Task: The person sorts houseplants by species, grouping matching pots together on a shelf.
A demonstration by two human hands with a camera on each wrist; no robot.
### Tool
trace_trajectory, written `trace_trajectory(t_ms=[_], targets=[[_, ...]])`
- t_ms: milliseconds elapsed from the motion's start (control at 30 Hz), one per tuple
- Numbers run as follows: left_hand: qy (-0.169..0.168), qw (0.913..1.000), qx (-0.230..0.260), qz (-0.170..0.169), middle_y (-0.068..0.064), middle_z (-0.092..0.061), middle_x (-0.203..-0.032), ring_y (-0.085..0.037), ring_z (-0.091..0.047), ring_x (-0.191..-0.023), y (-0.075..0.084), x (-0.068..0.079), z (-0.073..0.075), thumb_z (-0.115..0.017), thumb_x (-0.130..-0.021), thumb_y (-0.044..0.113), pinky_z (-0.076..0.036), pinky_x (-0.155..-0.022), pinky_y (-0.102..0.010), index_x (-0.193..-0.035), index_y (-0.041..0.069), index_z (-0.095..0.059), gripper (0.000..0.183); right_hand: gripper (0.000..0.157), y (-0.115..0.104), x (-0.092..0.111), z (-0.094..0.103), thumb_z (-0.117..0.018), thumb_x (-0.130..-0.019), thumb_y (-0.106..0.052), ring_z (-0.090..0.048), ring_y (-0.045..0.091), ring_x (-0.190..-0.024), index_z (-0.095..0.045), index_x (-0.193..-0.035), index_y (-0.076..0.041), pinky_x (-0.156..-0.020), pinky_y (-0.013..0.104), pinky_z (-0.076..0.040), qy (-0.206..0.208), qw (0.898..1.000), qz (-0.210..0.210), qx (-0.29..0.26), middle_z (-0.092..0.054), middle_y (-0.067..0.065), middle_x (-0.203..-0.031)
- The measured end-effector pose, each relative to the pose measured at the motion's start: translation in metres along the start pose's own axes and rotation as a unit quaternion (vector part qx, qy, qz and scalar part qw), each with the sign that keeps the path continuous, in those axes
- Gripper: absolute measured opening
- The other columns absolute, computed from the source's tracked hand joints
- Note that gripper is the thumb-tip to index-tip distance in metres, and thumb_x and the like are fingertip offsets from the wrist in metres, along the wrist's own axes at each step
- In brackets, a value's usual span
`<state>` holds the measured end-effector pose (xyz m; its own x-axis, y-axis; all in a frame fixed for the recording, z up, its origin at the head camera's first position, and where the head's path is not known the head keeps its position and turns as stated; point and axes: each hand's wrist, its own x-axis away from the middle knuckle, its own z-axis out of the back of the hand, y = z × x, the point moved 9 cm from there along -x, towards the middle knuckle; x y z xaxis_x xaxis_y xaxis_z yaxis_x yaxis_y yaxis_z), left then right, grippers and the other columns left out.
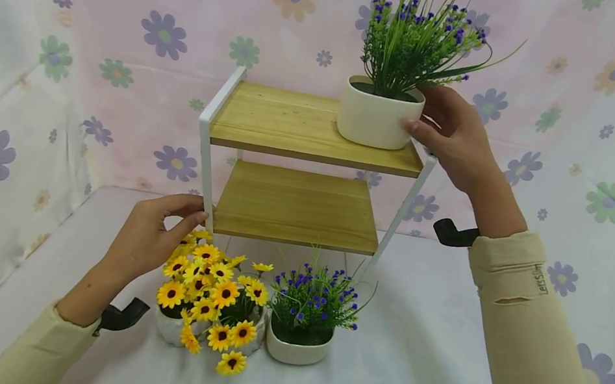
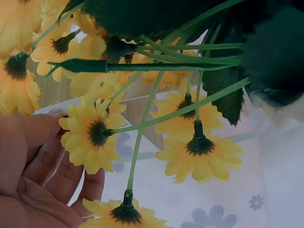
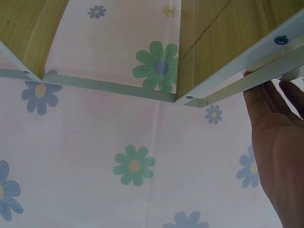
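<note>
A two-tier wooden shelf (image 1: pixel 282 116) with a white frame stands in the middle. On the right end of its top board is a white oval flowerpot (image 1: pixel 379 120) with purple flowers and long grass blades. My right hand (image 1: pixel 457 137) grips this pot by its right side, thumb on the front, the other fingers mostly hidden behind it. My left hand (image 1: pixel 150 235) holds the left front post at the lower board, fingers curled round it. Yellow flowers (image 2: pixel 97 133) partly cover that hand in the left wrist view.
In front of the shelf stand potted yellow sunflowers (image 1: pixel 225 294), close to my left hand. Beside them is a second white pot (image 1: pixel 297 351) with purple flowers. A flower-printed cloth (image 1: pixel 133 128) hangs behind, and a white cloth (image 1: pixel 424 366) covers the tabletop.
</note>
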<state>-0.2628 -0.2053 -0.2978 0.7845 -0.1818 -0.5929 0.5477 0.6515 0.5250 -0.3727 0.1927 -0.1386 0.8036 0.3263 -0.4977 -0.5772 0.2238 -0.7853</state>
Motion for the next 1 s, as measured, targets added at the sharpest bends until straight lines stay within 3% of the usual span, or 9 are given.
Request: trace_trajectory(t_ms=[167, 400, 600, 733, 867, 1000], targets=[[-0.002, 1.0000, -0.003, 0.001, -0.005, -0.081, -0.103, -0.027, -0.077, -0.099, 0.000, 0.000, 0.000, -0.070, -0.103, 0.008, -0.059, -0.084, -0.044, -0.122, 0.008, -0.078, 0.020, 0.071, -0.006, 0.017, 0.002, -0.076, -0.097, -0.010, -0.047, 0.027, -0.148, -0.042, -0.159, -0.004, -0.121, 0.032, -0.038, 0.014, 0.999, 0.028, 0.010, -0.047, 0.014, -0.159], [-0.002, 1.0000, -0.003, 0.001, -0.004, -0.081, -0.101, -0.027, -0.077, -0.099, 0.000, -0.001, -0.001, -0.070, -0.103, 0.008, -0.057, -0.083, -0.032, -0.122, 0.009, -0.078, 0.020, 0.062, -0.009, 0.049, 0.002, -0.073, -0.098, -0.005, -0.048, 0.029, -0.148, -0.044, -0.154, -0.003, -0.119, 0.027, -0.039, 0.053, 0.996, 0.052, 0.040, -0.047, 0.015, -0.155], [-0.001, 1.0000, -0.001, 0.001, -0.005, -0.081, -0.103, -0.026, -0.077, -0.099, -0.001, 0.000, -0.002, -0.070, -0.103, 0.008, -0.059, -0.083, -0.038, -0.122, 0.009, -0.078, 0.020, 0.063, -0.015, 0.080, -0.003, -0.074, -0.096, 0.001, -0.047, 0.029, -0.148, -0.044, -0.152, 0.002, -0.120, 0.029, -0.038, 0.060, 0.991, 0.112, 0.036, -0.048, 0.017, -0.153], [0.001, 1.0000, -0.003, -0.001, -0.005, -0.081, -0.102, -0.026, -0.077, -0.098, 0.000, 0.000, -0.001, -0.071, -0.103, 0.007, -0.059, -0.083, -0.036, -0.122, 0.008, -0.078, 0.020, 0.064, -0.017, 0.104, -0.007, -0.076, -0.095, -0.001, -0.052, 0.025, -0.143, -0.046, -0.152, 0.003, -0.119, 0.029, -0.040, 0.061, 0.986, 0.145, 0.061, -0.053, 0.014, -0.150], [0.002, 1.0000, -0.005, -0.001, -0.005, -0.081, -0.101, -0.027, -0.078, -0.098, 0.000, 0.000, 0.000, -0.071, -0.103, 0.007, -0.055, -0.083, -0.023, -0.121, 0.008, -0.078, 0.020, 0.063, -0.013, 0.127, -0.012, -0.076, -0.093, 0.004, -0.057, 0.024, -0.138, -0.048, -0.149, 0.007, -0.117, 0.028, -0.043, 0.058, 0.983, 0.162, 0.056, -0.057, 0.014, -0.145], [0.001, 1.0000, -0.004, 0.002, -0.005, -0.081, -0.102, -0.027, -0.078, -0.099, 0.000, 0.000, 0.000, -0.070, -0.103, 0.007, -0.058, -0.084, -0.033, -0.122, 0.007, -0.077, 0.020, 0.063, -0.003, 0.147, -0.017, -0.071, -0.088, 0.015, -0.063, 0.026, -0.128, -0.048, -0.147, 0.011, -0.111, 0.027, -0.048, 0.052, 0.982, 0.175, 0.039, -0.062, 0.019, -0.136]])
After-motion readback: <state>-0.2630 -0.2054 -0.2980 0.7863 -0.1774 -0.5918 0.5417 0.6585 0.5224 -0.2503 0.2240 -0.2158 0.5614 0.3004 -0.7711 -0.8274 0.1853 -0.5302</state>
